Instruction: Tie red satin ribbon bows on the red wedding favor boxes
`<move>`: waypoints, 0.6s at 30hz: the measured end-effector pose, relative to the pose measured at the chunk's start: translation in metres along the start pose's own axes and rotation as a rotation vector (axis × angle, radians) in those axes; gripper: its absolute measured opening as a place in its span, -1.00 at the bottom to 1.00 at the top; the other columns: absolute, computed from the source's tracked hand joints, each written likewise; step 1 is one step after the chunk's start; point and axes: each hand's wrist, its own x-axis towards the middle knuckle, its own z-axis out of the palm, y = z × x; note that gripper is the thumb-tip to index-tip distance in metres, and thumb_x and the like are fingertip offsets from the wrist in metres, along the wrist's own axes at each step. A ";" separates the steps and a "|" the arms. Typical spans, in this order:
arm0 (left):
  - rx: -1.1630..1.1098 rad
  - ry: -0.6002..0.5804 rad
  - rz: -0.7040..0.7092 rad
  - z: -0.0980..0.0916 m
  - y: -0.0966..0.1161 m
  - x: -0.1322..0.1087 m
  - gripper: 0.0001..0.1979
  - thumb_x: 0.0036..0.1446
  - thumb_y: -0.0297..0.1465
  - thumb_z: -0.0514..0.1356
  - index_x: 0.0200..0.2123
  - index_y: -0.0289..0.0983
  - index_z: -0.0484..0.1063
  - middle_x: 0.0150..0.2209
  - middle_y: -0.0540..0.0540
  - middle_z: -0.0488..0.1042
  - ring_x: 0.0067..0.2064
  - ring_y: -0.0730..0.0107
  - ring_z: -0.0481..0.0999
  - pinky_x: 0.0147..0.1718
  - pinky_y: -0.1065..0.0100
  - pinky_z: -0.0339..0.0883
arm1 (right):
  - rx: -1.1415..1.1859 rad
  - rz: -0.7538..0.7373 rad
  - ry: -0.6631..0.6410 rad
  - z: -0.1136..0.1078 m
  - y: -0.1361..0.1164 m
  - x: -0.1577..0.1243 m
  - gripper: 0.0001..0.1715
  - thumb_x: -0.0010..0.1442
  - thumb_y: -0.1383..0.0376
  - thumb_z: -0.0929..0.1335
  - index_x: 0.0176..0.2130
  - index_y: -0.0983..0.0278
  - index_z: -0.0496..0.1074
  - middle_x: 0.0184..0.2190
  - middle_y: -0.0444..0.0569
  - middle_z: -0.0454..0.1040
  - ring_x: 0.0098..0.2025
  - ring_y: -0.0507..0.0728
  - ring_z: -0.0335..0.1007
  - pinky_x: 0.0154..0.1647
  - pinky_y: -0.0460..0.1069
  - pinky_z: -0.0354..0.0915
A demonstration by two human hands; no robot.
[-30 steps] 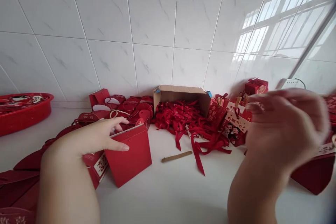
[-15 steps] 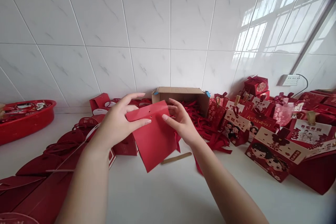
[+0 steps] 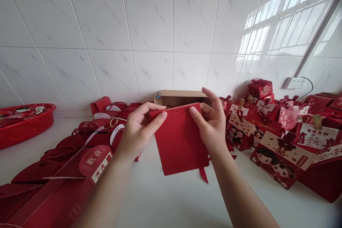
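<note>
A plain red paper gift bag (image 3: pixel 183 142) hangs between my hands above the white tabletop, its broad side toward me. One small punched hole shows near its top edge. My left hand (image 3: pixel 140 123) pinches the upper left corner, thumb in front and fingers behind. At the upper right corner, my right hand (image 3: pixel 213 123) grips with the thumb in front, its index finger raised off the paper. Behind the bag's lower right corner, the end of a red ribbon (image 3: pixel 204 176) lies on the table.
A cardboard box (image 3: pixel 184 93) stands against the tiled wall, partly hidden. Red gift boxes (image 3: pixel 61 181) crowd the left side, with a red tub (image 3: pixel 24 130) beyond. Several printed gift bags (image 3: pixel 278 160) stand at right. A power strip (image 3: pixel 295 83) is on the wall.
The gift bag has turned from a tilt to nearly upright and moved right. Its creased top flap no longer shows. Both hands have shifted to its top corners.
</note>
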 end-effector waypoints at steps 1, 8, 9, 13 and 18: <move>0.005 -0.017 -0.009 -0.001 0.000 0.000 -0.75 0.09 -0.17 0.26 -0.28 -0.22 0.44 -0.39 -0.06 0.49 -0.36 0.29 0.51 -0.42 0.36 0.40 | -0.012 -0.027 0.010 0.000 -0.001 -0.001 -0.46 0.15 0.22 0.40 0.08 -0.02 0.21 -0.48 -0.18 0.39 -0.47 0.06 0.32 -0.51 -0.03 0.29; 0.005 0.075 0.022 0.014 -0.007 -0.003 -0.76 0.18 -0.12 0.16 -0.31 -0.18 0.38 -0.47 0.03 0.35 -0.47 0.42 0.35 -0.53 0.44 0.25 | -0.102 -0.019 0.064 0.007 0.003 -0.003 -0.55 0.16 0.13 0.38 0.03 0.05 0.24 -0.46 -0.15 0.37 -0.44 0.08 0.35 -0.46 0.00 0.33; 0.005 0.105 0.018 0.016 -0.009 -0.003 -0.76 0.19 -0.13 0.14 -0.36 -0.18 0.36 -0.49 0.05 0.32 -0.49 0.44 0.32 -0.55 0.46 0.22 | -0.115 0.020 0.049 0.007 0.005 -0.001 -0.56 0.15 0.10 0.38 0.00 0.07 0.25 -0.43 -0.13 0.38 -0.42 0.09 0.37 -0.45 -0.01 0.34; 0.021 0.282 0.019 0.005 -0.011 0.003 -0.75 0.17 -0.16 0.17 -0.42 -0.20 0.34 -0.58 0.09 0.20 -0.54 0.50 0.21 -0.60 0.50 0.12 | -0.262 0.149 -0.024 -0.012 0.013 0.012 -0.49 0.07 -0.01 0.40 -0.07 0.17 0.29 -0.35 -0.11 0.37 -0.42 0.04 0.38 -0.49 -0.06 0.32; 0.167 0.596 0.052 -0.044 -0.005 0.010 -0.79 0.06 -0.24 0.28 -0.39 -0.28 0.45 -0.55 0.09 0.24 -0.52 0.54 0.18 -0.60 0.53 0.10 | -0.594 0.151 0.083 -0.066 0.016 0.034 -0.54 0.13 -0.04 0.32 -0.17 0.27 0.39 -0.33 -0.02 0.45 -0.34 0.08 0.42 -0.39 -0.03 0.36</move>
